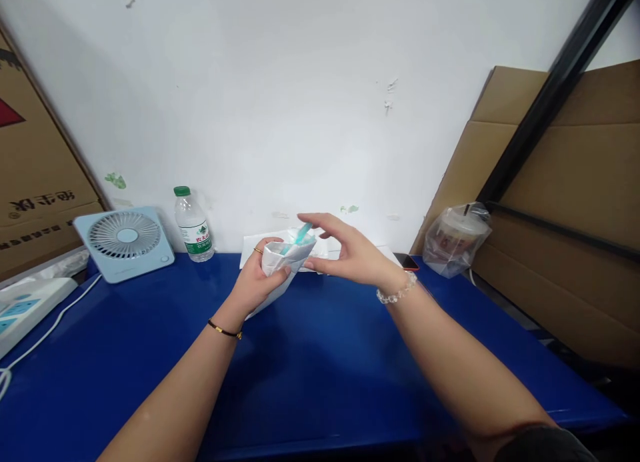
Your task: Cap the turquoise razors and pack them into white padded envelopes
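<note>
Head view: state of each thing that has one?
White paper pouch, mouth open, held upright in left hand.
Teal stick, poking out of pouch.
Right hand, open, at stick.
Green-capped clear water bottle, capped, upright.
Light-blue square desk fan, spinning unclear.
Bagged plastic drink cup, lid on.

White pouch (pixel 286 261) upright, w/ teal stick (pixel 302 233) poking out.
</note>
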The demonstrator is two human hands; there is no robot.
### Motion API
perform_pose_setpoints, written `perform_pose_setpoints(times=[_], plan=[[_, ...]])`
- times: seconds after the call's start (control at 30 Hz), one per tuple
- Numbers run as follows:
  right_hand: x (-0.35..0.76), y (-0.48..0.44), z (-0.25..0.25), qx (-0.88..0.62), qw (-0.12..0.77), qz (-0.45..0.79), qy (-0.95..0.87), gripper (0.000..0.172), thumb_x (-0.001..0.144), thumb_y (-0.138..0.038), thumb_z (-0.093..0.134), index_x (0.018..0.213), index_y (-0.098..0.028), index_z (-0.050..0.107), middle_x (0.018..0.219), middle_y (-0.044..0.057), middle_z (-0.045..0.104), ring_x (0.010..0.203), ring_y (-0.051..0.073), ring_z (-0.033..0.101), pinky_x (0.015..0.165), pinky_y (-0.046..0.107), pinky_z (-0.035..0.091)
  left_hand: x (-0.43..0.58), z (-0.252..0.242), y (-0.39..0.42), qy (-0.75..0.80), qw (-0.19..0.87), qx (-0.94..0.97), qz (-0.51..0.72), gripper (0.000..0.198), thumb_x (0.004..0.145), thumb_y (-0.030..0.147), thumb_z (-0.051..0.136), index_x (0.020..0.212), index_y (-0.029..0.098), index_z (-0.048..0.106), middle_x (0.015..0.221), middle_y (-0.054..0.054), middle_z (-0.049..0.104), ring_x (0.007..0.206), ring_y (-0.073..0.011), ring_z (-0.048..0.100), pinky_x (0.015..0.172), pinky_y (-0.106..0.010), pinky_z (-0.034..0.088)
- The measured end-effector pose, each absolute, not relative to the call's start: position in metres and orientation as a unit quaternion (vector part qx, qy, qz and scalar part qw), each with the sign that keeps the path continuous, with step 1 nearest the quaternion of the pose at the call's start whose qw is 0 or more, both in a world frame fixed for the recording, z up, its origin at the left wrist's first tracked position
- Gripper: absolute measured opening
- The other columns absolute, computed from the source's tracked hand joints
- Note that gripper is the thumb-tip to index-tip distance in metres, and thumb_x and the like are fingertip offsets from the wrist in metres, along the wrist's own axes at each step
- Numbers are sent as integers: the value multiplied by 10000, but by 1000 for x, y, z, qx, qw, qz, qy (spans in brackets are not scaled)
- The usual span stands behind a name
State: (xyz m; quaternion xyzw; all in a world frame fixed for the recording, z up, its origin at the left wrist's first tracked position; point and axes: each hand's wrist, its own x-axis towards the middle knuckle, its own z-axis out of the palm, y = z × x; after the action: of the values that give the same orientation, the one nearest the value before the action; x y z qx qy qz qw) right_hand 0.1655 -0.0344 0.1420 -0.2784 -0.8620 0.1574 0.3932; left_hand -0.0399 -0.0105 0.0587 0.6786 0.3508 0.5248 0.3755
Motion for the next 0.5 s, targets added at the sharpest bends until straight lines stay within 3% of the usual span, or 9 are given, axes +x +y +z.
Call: perform_pose_setpoints(times=[0.13, 0.27, 0.4, 0.5], plan=[[147, -43, 155, -203, 346, 123, -908, 653, 778, -311, 634, 1369, -328, 358, 1395, 0, 422, 1303, 232, 358, 1077, 429, 317, -36, 60, -18, 289, 425, 636, 576, 618, 706, 432, 674, 1206, 229, 374, 1033, -39, 563, 926, -195, 574, 807, -333, 476], [139, -43, 161, -177, 297, 132, -929, 715, 789, -272, 606, 1410, -360, 263, 1437, -36, 360, 1343, 219, 296, 1109, 415, 278, -30, 58, -20, 278, 410, 656, 569, 808, 636, 491, 718, 1292, 255, 310, 1175, -80, 530, 1034, -253, 559, 862, -391, 484], [127, -38, 144, -210, 367, 144, -895, 952, 759, -284, 635, 1446, -370, -19, 1525, -24, 124, 1390, 254, 150, 1118, 469, 236, -22, 56, -23, 283, 378, 710, 523, 1086, 640, 385, 732, 1416, 322, -24, 1396, -125, 350, 1219, -285, 449, 951, -437, 444], [111, -35, 121, -289, 456, 151, -828, 1069, 757, -315, 644, 1414, -345, -199, 1536, 9, -16, 1400, 279, 68, 1113, 502, 221, -14, 50, -25, 305, 327, 730, 517, 1156, 670, 319, 709, 1406, 303, -182, 1476, -147, 212, 1326, -282, 311, 1045, -458, 344]])
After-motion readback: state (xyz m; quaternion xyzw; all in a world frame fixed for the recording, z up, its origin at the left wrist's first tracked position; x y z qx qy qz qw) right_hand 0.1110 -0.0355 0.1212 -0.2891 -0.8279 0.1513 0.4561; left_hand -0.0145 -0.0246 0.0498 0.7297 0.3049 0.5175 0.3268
